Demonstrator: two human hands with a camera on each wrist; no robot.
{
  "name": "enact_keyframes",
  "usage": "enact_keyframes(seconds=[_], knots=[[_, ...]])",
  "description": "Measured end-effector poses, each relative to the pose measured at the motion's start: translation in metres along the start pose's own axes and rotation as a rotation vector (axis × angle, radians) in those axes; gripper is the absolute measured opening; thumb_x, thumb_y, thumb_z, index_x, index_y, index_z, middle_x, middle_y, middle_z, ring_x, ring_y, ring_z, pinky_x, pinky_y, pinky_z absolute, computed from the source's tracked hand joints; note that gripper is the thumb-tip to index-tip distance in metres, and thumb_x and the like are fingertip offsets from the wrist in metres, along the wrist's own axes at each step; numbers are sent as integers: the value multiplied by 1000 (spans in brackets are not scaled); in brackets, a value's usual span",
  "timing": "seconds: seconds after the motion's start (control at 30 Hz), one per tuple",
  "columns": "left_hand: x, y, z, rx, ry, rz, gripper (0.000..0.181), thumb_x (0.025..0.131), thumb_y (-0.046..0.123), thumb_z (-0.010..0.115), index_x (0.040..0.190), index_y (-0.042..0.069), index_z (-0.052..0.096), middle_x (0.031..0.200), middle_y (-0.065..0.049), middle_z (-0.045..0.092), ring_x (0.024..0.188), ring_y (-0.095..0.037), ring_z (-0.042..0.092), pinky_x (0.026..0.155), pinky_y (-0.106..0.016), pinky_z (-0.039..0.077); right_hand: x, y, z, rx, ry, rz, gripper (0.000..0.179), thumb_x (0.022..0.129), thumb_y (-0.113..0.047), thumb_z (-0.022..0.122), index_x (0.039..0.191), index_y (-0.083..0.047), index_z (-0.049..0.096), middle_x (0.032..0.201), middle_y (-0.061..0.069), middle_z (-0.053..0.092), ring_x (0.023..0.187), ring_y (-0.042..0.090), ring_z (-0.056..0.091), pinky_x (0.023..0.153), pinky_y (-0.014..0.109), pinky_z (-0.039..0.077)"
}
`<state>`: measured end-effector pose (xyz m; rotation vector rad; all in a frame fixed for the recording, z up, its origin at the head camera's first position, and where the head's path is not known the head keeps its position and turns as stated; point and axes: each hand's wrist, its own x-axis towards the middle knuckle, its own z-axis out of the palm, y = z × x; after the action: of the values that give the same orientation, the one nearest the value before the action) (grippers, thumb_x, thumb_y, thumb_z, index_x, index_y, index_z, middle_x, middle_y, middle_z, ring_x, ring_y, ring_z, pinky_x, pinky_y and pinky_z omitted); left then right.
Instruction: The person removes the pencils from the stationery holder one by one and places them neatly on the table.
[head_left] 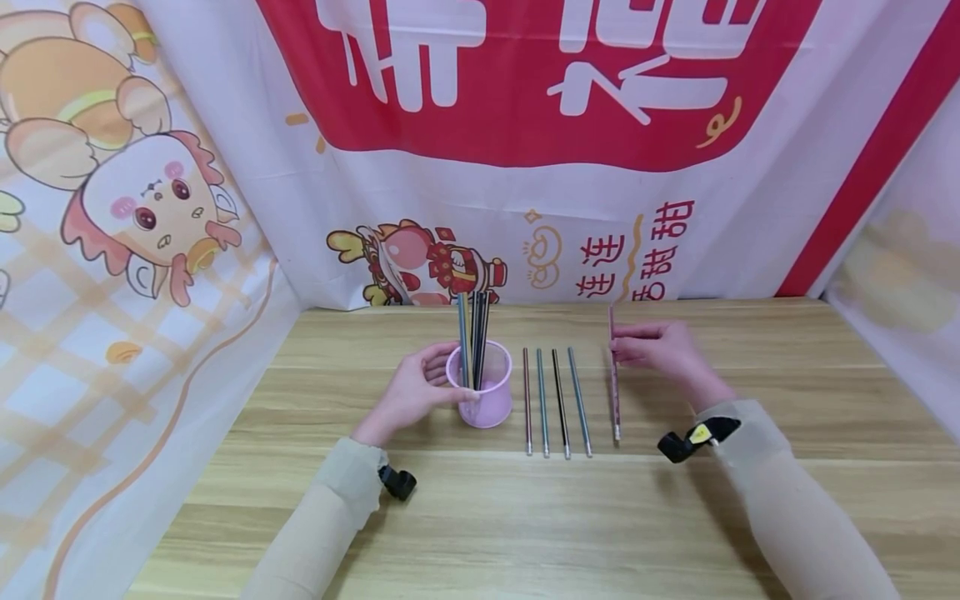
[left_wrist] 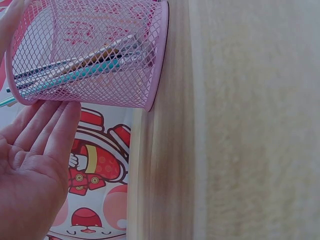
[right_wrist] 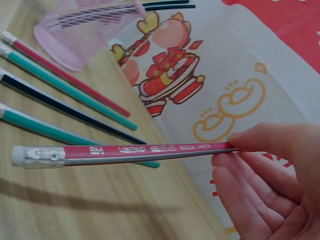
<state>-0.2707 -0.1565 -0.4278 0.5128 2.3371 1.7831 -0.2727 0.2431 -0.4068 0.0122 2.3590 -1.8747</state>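
A pink mesh pencil cup (head_left: 495, 410) stands upright on the table with several pencils (left_wrist: 75, 72) leaning in it. My left hand (head_left: 408, 385) holds the cup from the left, thumb at the near side of the rim and fingers at the far side. Between thumb and fingertips, my right hand (head_left: 663, 348) pinches a red pencil (right_wrist: 125, 152), its white eraser end toward me. To the left of that pencil lie a red pencil (head_left: 527, 400), a green pencil (head_left: 542, 400), a black pencil (head_left: 560, 400) and another green pencil (head_left: 579, 400), side by side with gaps.
The wooden table (head_left: 480, 517) ends at a printed cloth backdrop (head_left: 517, 225) just behind the cup. Patterned cloth (head_left: 187, 367) also hangs along the left side, and pale cloth (head_left: 900, 292) along the right. Each wrist wears a small black camera.
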Motion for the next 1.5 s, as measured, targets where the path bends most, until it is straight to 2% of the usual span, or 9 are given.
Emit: enact_keyframes(seconds=[0.13,0.27,0.4,0.7,1.03,1.5], knots=[[1,0,0,5,-1,3,85,73,9,93,145,1,50,140,-16,59,124,-30,60,105,-35,49,4,6,5,-16,-49,34,48,95,-12,73,133,13,57,111,23,72,87,19,74,90,42,59],[2,0,0,16,3,6,85,72,12,94,145,3,52,140,-15,59,123,-28,60,105,-34,50,6,12,10,-5,-87,46,45,96,-7,71,132,15,57,114,30,68,87,22,74,87,39,60],[1,-1,0,15,4,5,85,71,12,95,144,3,52,139,-15,60,123,-28,61,104,-33,50,10,17,15,-19,-88,72,41,96,-6,70,130,14,59,111,27,70,86,22,74,83,35,62],[0,-1,0,10,6,7,83,72,8,93,144,2,52,138,-16,60,124,-29,60,105,-32,50,14,22,25,7,-54,133,38,94,-2,70,127,15,60,106,26,72,83,23,74,81,34,62],[-1,1,0,11,4,12,84,72,9,94,144,2,52,139,-16,59,124,-29,60,105,-32,50,13,25,31,-68,5,165,38,93,-7,74,126,8,64,106,20,73,85,22,73,80,31,62],[-1,2,1,29,10,5,84,72,11,94,144,3,53,138,-15,60,124,-29,60,105,-33,50,8,26,39,-119,43,160,35,90,-6,77,121,7,68,101,19,74,81,21,72,76,30,63]])
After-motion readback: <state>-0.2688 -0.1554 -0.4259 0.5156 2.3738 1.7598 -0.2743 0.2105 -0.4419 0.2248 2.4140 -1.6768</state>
